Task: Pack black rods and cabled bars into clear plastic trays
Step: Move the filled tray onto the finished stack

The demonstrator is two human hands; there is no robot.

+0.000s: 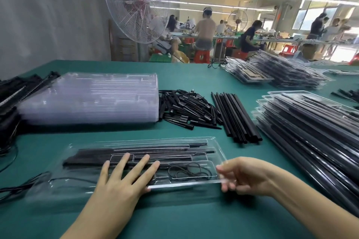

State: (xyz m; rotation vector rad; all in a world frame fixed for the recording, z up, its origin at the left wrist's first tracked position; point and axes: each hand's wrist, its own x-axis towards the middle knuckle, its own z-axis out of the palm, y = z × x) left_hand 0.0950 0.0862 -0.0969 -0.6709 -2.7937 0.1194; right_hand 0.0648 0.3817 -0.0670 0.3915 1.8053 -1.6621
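Pressing flat on the clear tray [184,183] with the left hand [124,182], fingers straight and spread. Pinching the tray's near right corner with the right hand [244,176], fingers curled round the rim. Under and just beyond the left fingertips, inside the tray: black rods [147,150] lying lengthwise. Between the two hands, in a tray pocket: a coiled cable [186,170]. Beyond the right hand, on the green desk [174,219]: loose rods [235,116]. Beyond the left hand: a stack of empty trays [89,99]. Right of the right hand: filled trays [310,132], cut off at the edge. Left end of the tray smeared by blur; cannot tell whether lifted or resting.
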